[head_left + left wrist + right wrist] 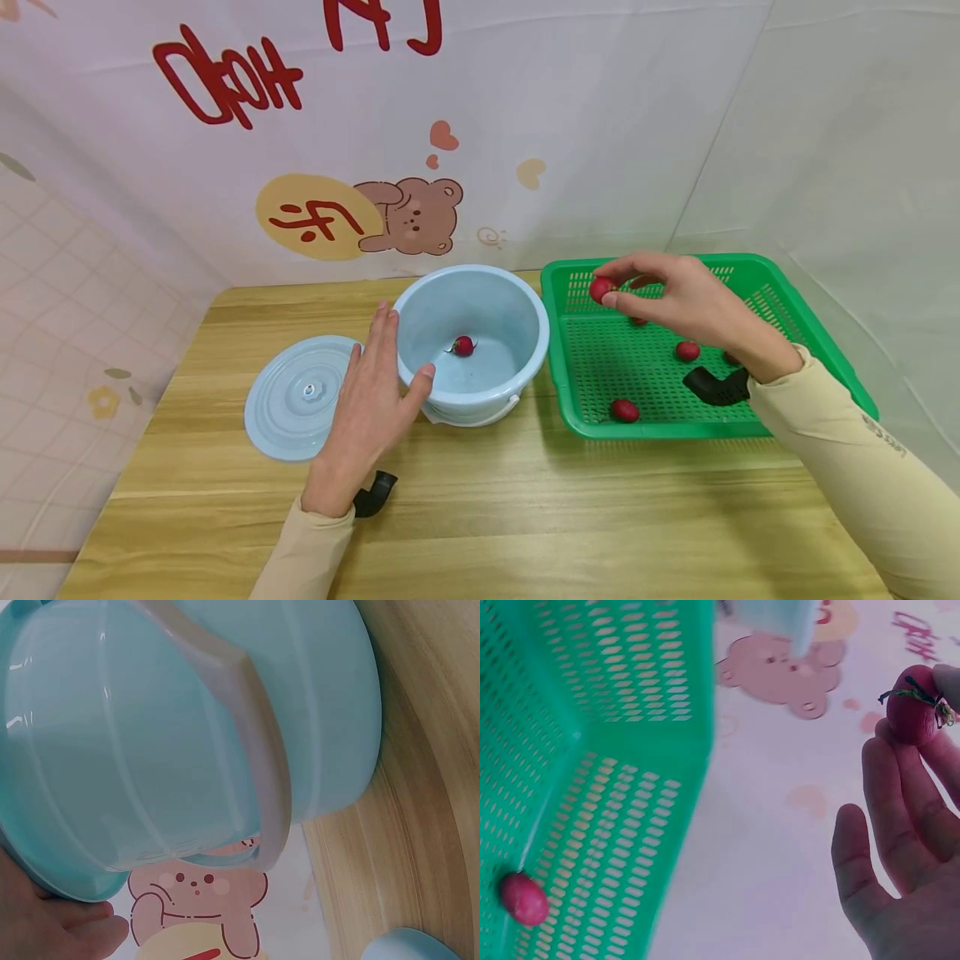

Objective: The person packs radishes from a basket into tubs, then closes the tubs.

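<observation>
Over the green basket (566,367), my right hand (686,300) pinches a red radish (600,289) between thumb and fingertips. A tuft of green stem shows on that radish (913,712) in the right wrist view. My left hand (371,400) has its fingers straight beside the left rim of the light blue bucket (468,398). In the left wrist view, fingers (82,930) lie at the bucket's rim. One radish (463,346) with a thin root lies inside the bucket. Several more radishes, including one near the front wall (624,410), lie in the basket.
The round blue lid (288,417) lies on the wooden table (480,517), left of the bucket and partly behind my left hand. The bucket's pale handle (480,417) hangs down at its front. A printed cloth wall (600,125) stands behind everything.
</observation>
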### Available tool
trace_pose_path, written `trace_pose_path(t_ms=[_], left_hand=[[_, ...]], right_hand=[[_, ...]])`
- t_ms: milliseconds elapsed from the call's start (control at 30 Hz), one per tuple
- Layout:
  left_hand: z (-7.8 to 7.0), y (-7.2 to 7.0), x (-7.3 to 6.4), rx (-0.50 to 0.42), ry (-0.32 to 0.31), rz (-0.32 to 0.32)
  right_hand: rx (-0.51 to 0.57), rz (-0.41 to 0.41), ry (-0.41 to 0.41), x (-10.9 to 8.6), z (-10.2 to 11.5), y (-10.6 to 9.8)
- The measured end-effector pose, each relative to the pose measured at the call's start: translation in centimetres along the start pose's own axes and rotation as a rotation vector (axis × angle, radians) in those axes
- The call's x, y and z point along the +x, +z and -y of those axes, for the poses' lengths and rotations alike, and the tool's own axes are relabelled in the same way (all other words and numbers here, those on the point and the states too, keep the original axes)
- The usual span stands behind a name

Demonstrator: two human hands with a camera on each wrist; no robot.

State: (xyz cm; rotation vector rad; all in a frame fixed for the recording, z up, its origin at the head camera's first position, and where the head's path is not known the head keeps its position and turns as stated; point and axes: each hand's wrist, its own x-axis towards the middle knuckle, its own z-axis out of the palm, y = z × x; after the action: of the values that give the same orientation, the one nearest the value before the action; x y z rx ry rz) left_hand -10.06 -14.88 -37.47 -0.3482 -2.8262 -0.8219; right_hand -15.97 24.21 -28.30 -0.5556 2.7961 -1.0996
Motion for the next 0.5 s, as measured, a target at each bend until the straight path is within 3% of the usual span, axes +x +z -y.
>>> trace_pose_path(t_ms=[500], left_hand=[[0.0,0.0,0.0,-0.004,0.002,-0.001]], right_hand=[[0.106,-0.166,-0.126,-2.1,3.7,1.7]])
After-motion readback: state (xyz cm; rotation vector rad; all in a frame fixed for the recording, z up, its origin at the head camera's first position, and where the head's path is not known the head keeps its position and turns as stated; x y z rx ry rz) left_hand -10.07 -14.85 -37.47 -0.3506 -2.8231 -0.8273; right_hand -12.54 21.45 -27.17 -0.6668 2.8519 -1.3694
